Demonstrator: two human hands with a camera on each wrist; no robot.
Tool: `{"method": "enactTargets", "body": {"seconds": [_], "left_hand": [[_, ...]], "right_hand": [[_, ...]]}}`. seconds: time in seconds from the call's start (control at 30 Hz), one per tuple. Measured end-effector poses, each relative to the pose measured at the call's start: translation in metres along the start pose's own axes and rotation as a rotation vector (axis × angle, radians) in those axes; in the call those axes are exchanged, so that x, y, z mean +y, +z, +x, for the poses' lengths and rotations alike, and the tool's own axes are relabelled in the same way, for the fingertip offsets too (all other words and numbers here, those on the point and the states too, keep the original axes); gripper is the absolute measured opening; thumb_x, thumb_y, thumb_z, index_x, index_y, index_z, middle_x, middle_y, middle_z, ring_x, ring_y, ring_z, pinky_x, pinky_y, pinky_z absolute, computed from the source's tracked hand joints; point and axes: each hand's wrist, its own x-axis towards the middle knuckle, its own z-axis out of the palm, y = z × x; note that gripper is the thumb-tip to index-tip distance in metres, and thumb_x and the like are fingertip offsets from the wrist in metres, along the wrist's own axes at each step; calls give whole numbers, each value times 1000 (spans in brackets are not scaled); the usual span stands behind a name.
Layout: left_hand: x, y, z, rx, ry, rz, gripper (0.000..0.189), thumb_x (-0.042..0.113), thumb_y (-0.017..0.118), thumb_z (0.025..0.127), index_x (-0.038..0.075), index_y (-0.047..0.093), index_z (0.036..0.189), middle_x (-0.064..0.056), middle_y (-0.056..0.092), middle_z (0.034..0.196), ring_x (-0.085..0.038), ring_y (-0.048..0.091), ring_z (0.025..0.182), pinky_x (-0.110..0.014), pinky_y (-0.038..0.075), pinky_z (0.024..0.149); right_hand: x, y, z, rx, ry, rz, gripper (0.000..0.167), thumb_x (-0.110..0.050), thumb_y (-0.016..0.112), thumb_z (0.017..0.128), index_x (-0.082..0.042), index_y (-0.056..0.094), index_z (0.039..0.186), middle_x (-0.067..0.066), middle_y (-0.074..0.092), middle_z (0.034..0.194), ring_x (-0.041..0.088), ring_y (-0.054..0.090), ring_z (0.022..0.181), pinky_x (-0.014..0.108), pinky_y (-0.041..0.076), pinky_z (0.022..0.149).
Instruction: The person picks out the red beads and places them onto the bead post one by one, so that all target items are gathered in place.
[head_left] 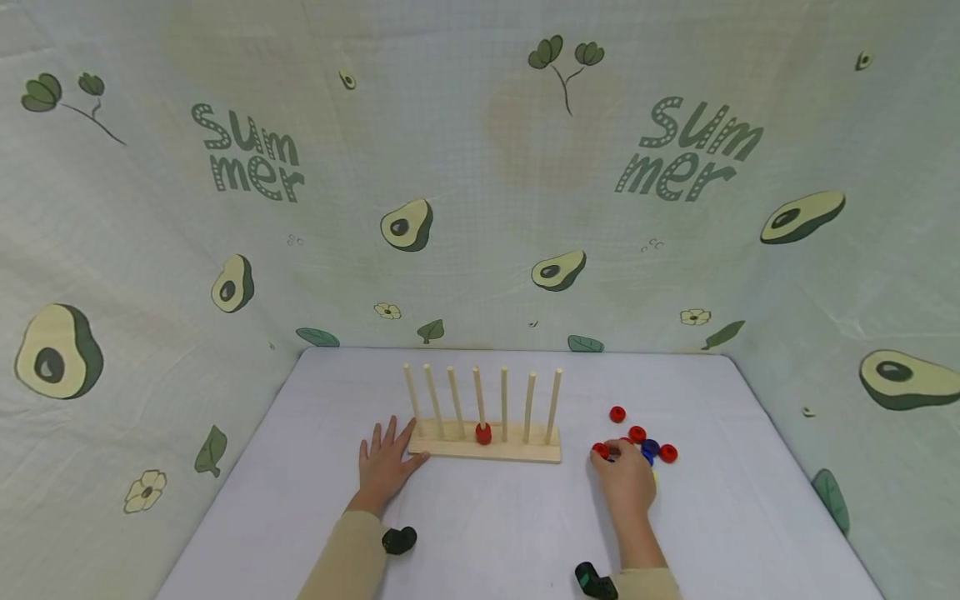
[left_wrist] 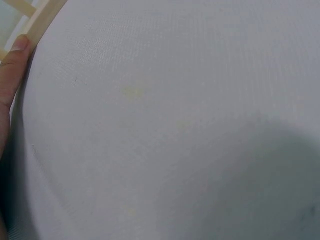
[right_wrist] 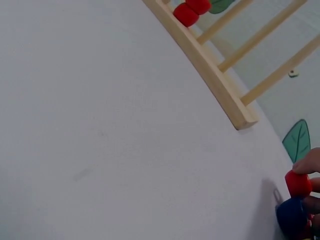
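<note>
A wooden rack [head_left: 487,451] with several upright pegs stands on the table. Red beads [right_wrist: 186,15] are stacked on its middle peg. My left hand [head_left: 384,471] lies at the rack's left end with fingers spread; its thumb [left_wrist: 19,50] touches the front edge of the base. To the right of the rack, my right hand [head_left: 628,483] pinches a red bead [right_wrist: 298,184] between thumb and fingers. Below that bead, a blue bead [right_wrist: 291,218] appears close to the fingers. Part of the bead group is hidden behind the right hand.
Around the right hand lie loose beads: a red bead [head_left: 617,414] farther back, another red bead [head_left: 668,453] at the right, and a dark blue bead [head_left: 651,447]. A bit of yellow [head_left: 655,477] shows beside the hand. A printed cloth [head_left: 480,167] hangs behind the white table [head_left: 495,533].
</note>
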Motion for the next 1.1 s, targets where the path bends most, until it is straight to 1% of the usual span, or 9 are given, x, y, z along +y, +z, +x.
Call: {"method": "enactTargets", "body": {"seconds": [0.1, 0.27, 0.4, 0.5, 0.7, 0.87, 1.1], "left_hand": [[3, -3, -2, 0, -2, 6, 79, 62, 56, 89, 18, 36, 152, -22, 19, 158, -47, 6, 144, -65, 0, 111], [8, -9, -4, 8, 4, -1, 75, 56, 61, 89, 16, 40, 150, -23, 22, 157, -49, 10, 143, -67, 3, 110], [6, -8, -2, -14, -6, 20, 76, 57, 58, 90, 18, 36, 152, -22, 19, 158, -47, 7, 144, -66, 2, 110], [4, -4, -1, -23, -12, 22, 76, 57, 58, 91, 20, 34, 153, -21, 17, 159, -47, 5, 144, -66, 1, 110], [2, -1, -1, -4, -4, 12, 77, 57, 60, 89, 19, 37, 152, -21, 19, 158, -47, 7, 144, -66, 2, 110], [-1, 1, 0, -8, -1, 14, 77, 58, 59, 90, 20, 36, 152, -21, 18, 159, -47, 6, 144, -66, 1, 110], [-1, 0, 0, -12, -5, 8, 77, 58, 59, 90, 20, 36, 152, -21, 18, 159, -47, 5, 144, -66, 1, 110]], "right_hand": [[-2, -4, 0, -27, 15, 4, 32, -21, 72, 84, 1, 67, 106, 17, 68, 98, 34, 61, 87, 47, 47, 73], [-6, -11, -1, -85, 45, 29, 34, -22, 73, 84, 1, 65, 108, 17, 68, 98, 33, 61, 87, 46, 48, 72], [-9, -14, -3, -127, 44, 54, 34, -24, 72, 85, 0, 65, 108, 16, 67, 100, 32, 61, 88, 45, 50, 75], [-14, -16, -6, -144, 38, 71, 35, -26, 73, 86, 0, 65, 110, 16, 67, 101, 31, 61, 89, 45, 52, 74], [-24, -19, -12, -139, 28, 75, 38, -29, 73, 86, -2, 65, 112, 15, 67, 103, 30, 61, 87, 41, 54, 70], [-33, -23, -15, -113, -3, 81, 36, -30, 73, 87, -4, 66, 111, 15, 68, 104, 29, 60, 85, 39, 51, 68], [-52, -32, -21, -101, -47, 100, 36, -31, 74, 86, -6, 68, 111, 16, 68, 107, 28, 57, 87, 31, 46, 62]]}}
